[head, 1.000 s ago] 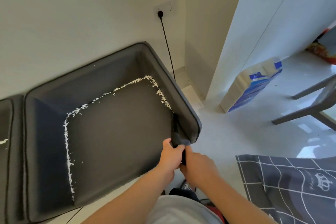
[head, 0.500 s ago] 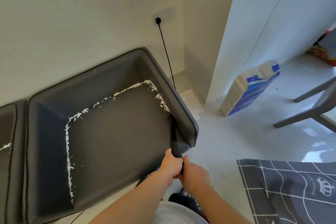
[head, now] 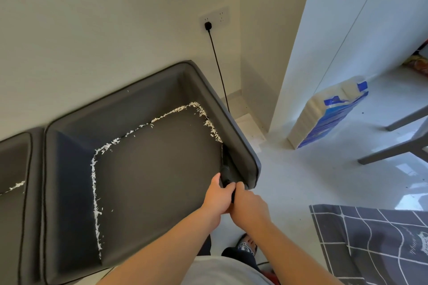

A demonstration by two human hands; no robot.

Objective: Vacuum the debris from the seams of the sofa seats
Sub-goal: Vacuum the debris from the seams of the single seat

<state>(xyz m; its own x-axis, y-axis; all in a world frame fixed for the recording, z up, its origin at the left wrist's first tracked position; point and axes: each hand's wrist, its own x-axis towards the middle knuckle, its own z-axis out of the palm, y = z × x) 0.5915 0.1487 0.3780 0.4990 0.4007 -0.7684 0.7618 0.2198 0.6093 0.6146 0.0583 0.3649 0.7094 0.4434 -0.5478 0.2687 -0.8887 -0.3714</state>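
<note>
head view: both hands wrapped round the black nozzle point(head: 225, 170), which lies in the right-side seam of the sofa seat point(head: 157, 169), tip pointing up the seam toward the back corner. left hand point(head: 216, 201) grip closed tight on the nozzle's near end, thumb up along it; right hand point(head: 249, 206) grip also curled shut just beside and partly behind the left, holding what looks like the same tube. can't see the fingers under it, so exact contact there is unclear.

debris point(head: 209, 126): white flakes line the right seam ahead of the tip, run along the back seam and down the left seam. the bit of seam beside the nozzle looks clear. another streak sits on the next seat point(head: 16, 186) at far left.

risks, my read:
- tip is right at the first flakes; pushing fwd too fast could plough them onto the cushion instead of sucking them in.
- nozzle rides low btwn cushion and armrest point(head: 240, 146); if it's tilted off the seam, suction drops and flakes stay wedged.
- the back-right corner is the tight spot, easy to skip w/ a straight pass.
- cord point(head: 217, 62) hangs from the wall socket just behind the armrest; if it's the vac's, a long reach to the left seam may tug it.
- two hands bunched at one end = less steering control of the tip.
</note>
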